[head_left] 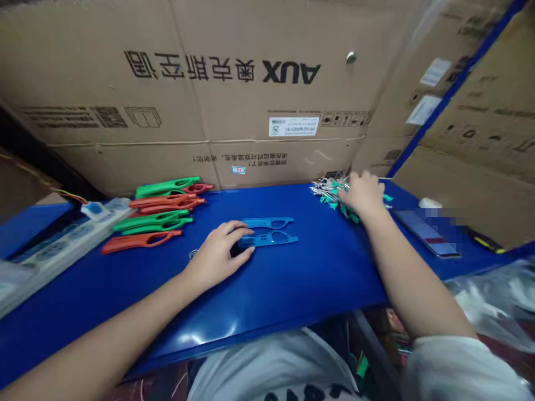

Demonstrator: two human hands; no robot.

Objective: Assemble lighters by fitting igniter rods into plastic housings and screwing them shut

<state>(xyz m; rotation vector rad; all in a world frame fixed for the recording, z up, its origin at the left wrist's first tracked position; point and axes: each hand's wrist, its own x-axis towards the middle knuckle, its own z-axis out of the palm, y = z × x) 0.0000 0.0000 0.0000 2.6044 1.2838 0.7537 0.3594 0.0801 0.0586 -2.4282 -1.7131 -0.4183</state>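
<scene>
Two blue plastic handle-shaped pieces with oval loops lie side by side on the blue table, the far blue piece just beyond the near blue piece. My left hand curls around the left end of the near piece, thumb on the near side and fingers on the far side. Over at the right, my right hand is down in a pile of small metal parts with green bits. Its fingers are bent and their tips are hidden, so what they pinch does not show.
Green and orange handle pieces lie stacked at the left, beside a white power strip. A cardboard wall closes off the back. To the right are a phone, a small white object and a black-and-yellow tool.
</scene>
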